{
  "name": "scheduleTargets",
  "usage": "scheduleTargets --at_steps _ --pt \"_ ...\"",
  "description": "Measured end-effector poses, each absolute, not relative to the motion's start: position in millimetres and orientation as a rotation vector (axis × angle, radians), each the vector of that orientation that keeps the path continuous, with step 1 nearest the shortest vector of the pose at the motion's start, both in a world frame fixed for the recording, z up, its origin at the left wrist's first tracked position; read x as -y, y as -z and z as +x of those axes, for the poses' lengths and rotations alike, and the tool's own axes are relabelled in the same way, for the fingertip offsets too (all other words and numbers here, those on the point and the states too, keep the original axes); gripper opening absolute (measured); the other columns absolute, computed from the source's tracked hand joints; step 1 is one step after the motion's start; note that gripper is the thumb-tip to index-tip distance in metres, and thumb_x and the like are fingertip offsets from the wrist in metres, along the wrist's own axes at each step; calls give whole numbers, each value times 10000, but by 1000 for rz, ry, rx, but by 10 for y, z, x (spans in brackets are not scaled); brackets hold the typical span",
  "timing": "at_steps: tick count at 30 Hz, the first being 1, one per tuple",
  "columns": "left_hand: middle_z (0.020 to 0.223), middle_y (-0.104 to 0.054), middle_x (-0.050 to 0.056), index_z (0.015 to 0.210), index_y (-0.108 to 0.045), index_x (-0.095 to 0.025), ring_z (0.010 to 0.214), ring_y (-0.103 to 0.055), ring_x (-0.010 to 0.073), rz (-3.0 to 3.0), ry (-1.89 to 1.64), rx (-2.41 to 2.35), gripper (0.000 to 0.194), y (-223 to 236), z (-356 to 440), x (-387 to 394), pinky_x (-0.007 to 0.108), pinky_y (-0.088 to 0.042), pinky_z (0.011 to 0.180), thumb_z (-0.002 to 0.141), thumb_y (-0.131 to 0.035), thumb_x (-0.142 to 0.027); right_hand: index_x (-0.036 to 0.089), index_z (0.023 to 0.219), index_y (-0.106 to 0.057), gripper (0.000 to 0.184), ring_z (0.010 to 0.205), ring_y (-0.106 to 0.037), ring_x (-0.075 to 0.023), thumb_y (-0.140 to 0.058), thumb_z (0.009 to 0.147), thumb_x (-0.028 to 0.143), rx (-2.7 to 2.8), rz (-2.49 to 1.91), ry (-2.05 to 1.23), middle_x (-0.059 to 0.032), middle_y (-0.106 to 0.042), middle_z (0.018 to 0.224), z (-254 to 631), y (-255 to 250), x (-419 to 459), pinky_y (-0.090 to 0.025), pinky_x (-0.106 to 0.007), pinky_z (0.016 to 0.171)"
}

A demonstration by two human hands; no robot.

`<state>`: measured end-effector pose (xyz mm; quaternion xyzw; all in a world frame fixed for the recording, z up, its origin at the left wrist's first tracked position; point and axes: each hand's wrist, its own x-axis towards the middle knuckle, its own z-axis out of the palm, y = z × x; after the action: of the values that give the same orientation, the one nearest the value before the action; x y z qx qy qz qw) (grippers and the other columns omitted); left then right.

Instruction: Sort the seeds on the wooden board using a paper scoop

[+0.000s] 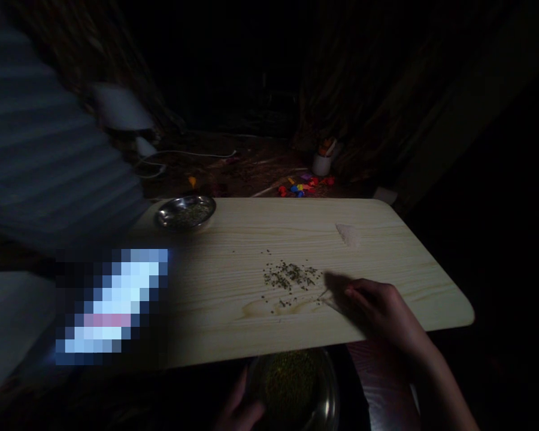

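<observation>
My right hand [381, 308] is just above the wooden tabletop, thumb and fingers pinched together. Whatever the pinch holds, if anything, is too small and dark to make out. Left of it, small dark green seeds or beans [291, 275] lie scattered on the board. Below the table's near edge, a metal bowl [330, 395] contains a mass of small green grains [290, 380]. At the bowl's left side is my left hand [242, 407], dim and slightly blurred, its fingers curled against the rim.
A second metal bowl [186, 214] with seeds stands at the table's [233, 323] far left corner. A small pale heap [348, 234] lies at the back right. Beyond are colourful toy pieces [305, 187] and a white cup [322, 163]. A pixelated bright screen [117, 305] is at left.
</observation>
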<state>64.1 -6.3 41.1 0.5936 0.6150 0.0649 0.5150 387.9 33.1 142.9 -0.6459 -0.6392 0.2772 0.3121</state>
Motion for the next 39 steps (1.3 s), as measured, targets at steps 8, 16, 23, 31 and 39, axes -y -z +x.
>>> scheduleTargets --at_steps 8,16,23,31,39 --pt "1495 -290 109 1379 -387 -72 1395 -147 296 1465 -115 -1515 651 -523 663 56 487 -8 1136 780 -443 -322 203 885 -685 262 762 -659 -189 -499 881 388 1653 -1726 -750 -35 -724 849 3884 -1514 -181 -497 -267 678" --pt "1515 -244 82 1408 -341 -92 1402 -118 287 1423 -108 -1505 671 -553 695 52 492 -6 1134 785 -430 -324 196 895 -683 273 801 -669 -206 -498 880 398 1624 -1751 -698 -50 -728 856 3874 -1391 -218 -506 -297 716" --pt "1498 -275 101 1386 -380 -71 1395 -167 298 1414 -51 -1560 665 -652 705 35 486 -33 1141 769 -451 -309 189 915 -692 298 741 -657 -191 -505 875 418 1616 -1719 -717 -50 -728 848 3833 -1345 -283 -495 -278 672" --pt "1514 -255 130 1402 -330 -26 1407 -102 307 1431 -32 -1523 715 -616 709 43 486 0 1144 771 -411 -353 202 876 -680 239 760 -650 -182 -517 886 376 1607 -1714 -803 -32 -721 856 3836 -1364 -183 -483 -270 679" --pt "1501 -302 128 1382 -375 -46 1411 -94 308 1454 -57 -1529 720 -603 699 29 479 20 1144 746 -432 -380 207 905 -694 248 805 -665 -195 -530 876 391 1562 -1744 -784 -46 -732 903 3785 -1313 -221 -487 -278 715"
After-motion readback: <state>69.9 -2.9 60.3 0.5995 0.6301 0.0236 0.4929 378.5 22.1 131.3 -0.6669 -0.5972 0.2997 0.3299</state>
